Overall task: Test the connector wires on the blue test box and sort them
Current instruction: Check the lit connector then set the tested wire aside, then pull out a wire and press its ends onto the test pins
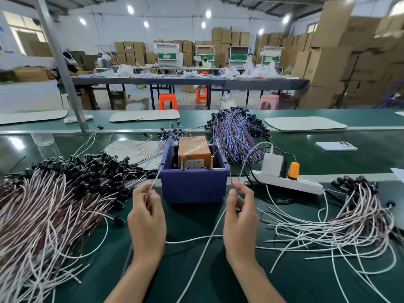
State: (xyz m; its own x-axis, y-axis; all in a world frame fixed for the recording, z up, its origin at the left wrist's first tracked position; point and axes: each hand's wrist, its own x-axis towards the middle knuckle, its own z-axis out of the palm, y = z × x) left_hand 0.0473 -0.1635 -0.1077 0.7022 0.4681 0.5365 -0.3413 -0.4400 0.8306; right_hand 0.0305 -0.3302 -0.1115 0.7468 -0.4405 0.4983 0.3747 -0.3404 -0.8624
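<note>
One white wire (pixel 155 179) is pinched by left hand (pixel 147 217), one brown wire (pixel 230 176) by right hand (pixel 240 216).

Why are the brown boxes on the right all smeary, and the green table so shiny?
Head view: stacked brown cardboard boxes blur near the wide lens's edge; the glossy green tabletop mirrors round ceiling lamps as glare; left hand pinching a white wire, right hand pinching a brown wire and blue plastic test box are sharp.
</note>
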